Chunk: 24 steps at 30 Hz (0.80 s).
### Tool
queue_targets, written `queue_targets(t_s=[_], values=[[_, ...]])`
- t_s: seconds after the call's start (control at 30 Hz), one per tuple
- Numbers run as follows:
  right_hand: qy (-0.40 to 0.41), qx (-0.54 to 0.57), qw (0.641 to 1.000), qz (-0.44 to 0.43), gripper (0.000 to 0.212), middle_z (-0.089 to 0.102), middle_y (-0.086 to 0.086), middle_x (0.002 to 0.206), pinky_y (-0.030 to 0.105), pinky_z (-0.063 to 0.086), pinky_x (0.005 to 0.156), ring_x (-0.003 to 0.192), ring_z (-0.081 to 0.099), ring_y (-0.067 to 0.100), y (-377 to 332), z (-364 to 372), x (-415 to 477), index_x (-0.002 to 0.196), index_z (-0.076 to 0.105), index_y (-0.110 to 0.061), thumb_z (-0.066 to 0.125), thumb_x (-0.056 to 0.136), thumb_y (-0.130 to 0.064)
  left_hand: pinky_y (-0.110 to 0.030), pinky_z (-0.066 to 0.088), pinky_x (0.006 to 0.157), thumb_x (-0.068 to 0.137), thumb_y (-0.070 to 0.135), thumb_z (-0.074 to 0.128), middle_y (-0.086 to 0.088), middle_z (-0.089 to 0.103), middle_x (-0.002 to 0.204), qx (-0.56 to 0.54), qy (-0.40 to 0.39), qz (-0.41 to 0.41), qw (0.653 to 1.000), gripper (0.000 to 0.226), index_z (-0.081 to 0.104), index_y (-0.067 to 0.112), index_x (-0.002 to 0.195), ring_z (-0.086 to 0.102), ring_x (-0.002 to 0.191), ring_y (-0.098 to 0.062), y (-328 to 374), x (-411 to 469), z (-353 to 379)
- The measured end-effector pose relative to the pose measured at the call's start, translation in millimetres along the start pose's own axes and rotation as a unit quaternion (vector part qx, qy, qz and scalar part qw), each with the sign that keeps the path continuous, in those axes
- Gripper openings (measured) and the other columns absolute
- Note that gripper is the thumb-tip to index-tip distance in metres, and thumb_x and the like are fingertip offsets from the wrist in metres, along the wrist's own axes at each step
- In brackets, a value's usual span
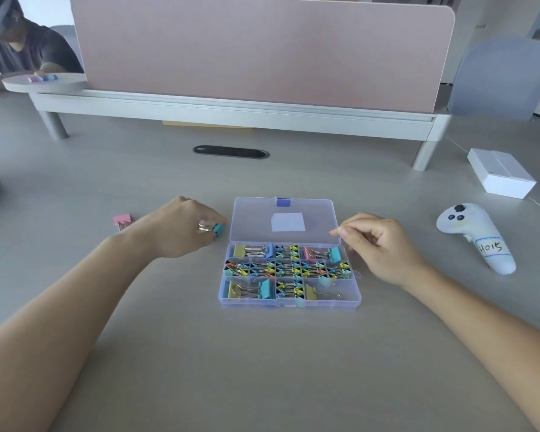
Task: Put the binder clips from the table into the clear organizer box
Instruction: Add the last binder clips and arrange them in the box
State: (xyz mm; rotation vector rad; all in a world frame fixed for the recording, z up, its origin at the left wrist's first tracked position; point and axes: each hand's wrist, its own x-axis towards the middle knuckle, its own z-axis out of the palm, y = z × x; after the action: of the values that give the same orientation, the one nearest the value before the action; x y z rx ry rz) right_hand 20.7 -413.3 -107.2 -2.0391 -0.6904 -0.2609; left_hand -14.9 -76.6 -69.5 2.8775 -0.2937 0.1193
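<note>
Left hand (pixel 184 229) rests on the bench (pixel 262 369) just left of the clear organizer box (pixel 290 303). Its fingers pinch a teal binder clip (pixel 220 229), silver handles toward the palm; the clip sits low at the bench, just beside the open lid (pixel 250 219). A pink binder clip (pixel 122 219) lies on the bench further left, apart from the hand.

The box is open in the middle of the bench, lid laid back flat. Compartments hold many clips: small mixed-colour ones in the middle row and centre column, bigger yellow, blue, pink and teal ones in the corner compartments.

Right hand (pixel 384 247) is right of the box, fingers curled in, thumb against index, nothing seen between them. The fingertip is just beside the lid's right edge; whether it touches, cannot tell.

A white controller (pixel 477 238) with a handwritten label lies further right, a white carton (pixel 501 173) beyond it.
</note>
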Motion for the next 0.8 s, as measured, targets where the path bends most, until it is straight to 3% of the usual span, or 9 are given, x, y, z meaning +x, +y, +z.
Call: queue_targets(t_s=[0.07,0.17,0.27,0.37,0.43,0.5,0.6,0.73,0.8], values=[[0.000,-0.004,1.000,0.001,0.036,0.067,-0.001,0.085,0.032,0.044,0.063,0.069,0.058,0.024,-1,0,-1,0.086,0.074,-0.026,0.050,0.082,-0.052,-0.021,0.036,0.082,0.089,0.021,0.062,0.007,0.067,0.118,0.000,0.014,0.007,1.000,0.031,0.067,0.027,0.119,0.050,0.095,-0.010,1,0,1],[0.003,-0.005,1.000,0.003,0.033,0.067,-0.001,0.085,0.025,0.040,0.060,0.068,0.058,0.024,-2,-1,-2,0.085,0.073,-0.030,0.049,0.082,-0.052,-0.029,0.044,0.088,0.086,0.019,0.064,0.002,0.066,0.117,0.017,0.043,0.019,0.999,0.034,0.066,0.024,0.120,0.056,0.105,-0.019,5,-1,4],[0.010,0.002,1.000,0.007,0.032,0.067,0.003,0.086,0.022,0.038,0.058,0.068,0.059,0.025,-7,-3,-2,0.084,0.073,-0.031,0.048,0.082,-0.052,-0.036,0.053,0.081,0.081,0.011,0.069,-0.002,0.067,0.106,-0.009,0.122,0.067,0.990,0.034,0.069,0.019,0.114,0.064,0.090,-0.022,17,-2,3],[0.023,0.023,0.999,-0.004,0.033,0.065,0.008,0.080,0.022,0.038,0.057,0.068,0.058,0.024,-17,-6,-2,0.086,0.073,-0.028,0.049,0.083,-0.051,-0.018,0.053,0.072,0.080,0.007,0.073,0.002,0.067,0.101,-0.120,0.181,0.121,0.969,0.034,0.069,0.017,0.113,0.065,0.071,-0.008,54,-7,-1],[0.031,0.044,0.998,-0.014,0.032,0.065,0.006,0.077,0.023,0.039,0.056,0.068,0.057,0.028,-28,-7,-5,0.089,0.073,-0.024,0.054,0.082,-0.049,-0.008,0.046,0.059,0.083,0.008,0.071,0.004,0.068,0.099,-0.254,0.169,0.097,0.947,0.036,0.067,0.021,0.116,0.065,0.062,-0.001,91,-15,-5],[0.019,0.074,0.997,-0.017,0.026,0.068,0.003,0.079,0.031,0.043,0.059,0.069,0.058,0.030,-41,-6,-9,0.091,0.073,-0.024,0.062,0.079,-0.045,-0.014,0.045,0.051,0.085,0.009,0.069,0.004,0.069,0.094,-0.380,0.130,0.058,0.914,0.033,0.068,0.026,0.114,0.063,0.058,-0.002,123,-19,-5],[-0.033,0.124,0.991,-0.029,0.015,0.070,-0.008,0.081,0.026,0.046,0.061,0.064,0.059,0.017,-56,-3,-18,0.088,0.068,-0.021,0.072,0.077,-0.030,-0.032,0.056,0.071,0.089,0.011,0.065,0.001,0.072,0.088,-0.486,0.108,0.037,0.866,0.020,0.072,0.024,0.103,0.067,0.072,-0.011,150,-21,1],[-0.024,0.132,0.990,-0.036,0.021,0.067,0.003,0.074,0.036,0.050,0.063,0.063,0.060,0.026,-66,4,-29,0.078,0.062,-0.017,0.077,0.073,-0.030,-0.027,0.054,0.074,0.091,0.012,0.062,-0.009,0.072,0.090,-0.529,0.106,0.009,0.842,0.015,0.072,0.022,0.097,0.063,0.076,-0.012,158,-23,12],[-0.013,0.129,0.991,-0.031,0.017,0.068,0.002,0.070,0.033,0.050,0.061,0.061,0.061,0.021,-67,5,-30,0.077,0.061,-0.011,0.076,0.075,-0.019,-0.029,0.054,0.074,0.091,0.009,0.062,-0.014,0.071,0.093,-0.535,0.095,0.020,0.839,0.015,0.071,0.020,0.097,0.063,0.078,-0.011,158,-25,16]])
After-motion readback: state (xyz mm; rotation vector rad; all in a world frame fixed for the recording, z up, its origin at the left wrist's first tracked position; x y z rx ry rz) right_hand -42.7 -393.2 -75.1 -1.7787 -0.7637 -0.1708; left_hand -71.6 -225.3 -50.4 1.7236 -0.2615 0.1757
